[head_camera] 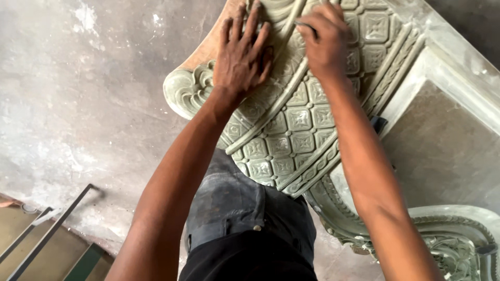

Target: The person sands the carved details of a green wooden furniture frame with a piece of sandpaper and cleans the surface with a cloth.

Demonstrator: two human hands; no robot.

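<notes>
left hand (240, 54) flat on carved panel (291, 130) | right hand (325, 41) gripping tool (304, 25)

Left hand (240, 57) flat on carved panel (291, 119), right hand (325, 44) just beside it to the right, also on panel, framed slab (442, 145) right of panel, metal bars (47, 234) on floor (78, 104) at lower left

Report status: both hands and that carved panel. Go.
Left hand flat, fingers spread, pressing on the carved panel. Right hand closed around a small tool, tip on the relief. Nothing blocking the panel.
</notes>
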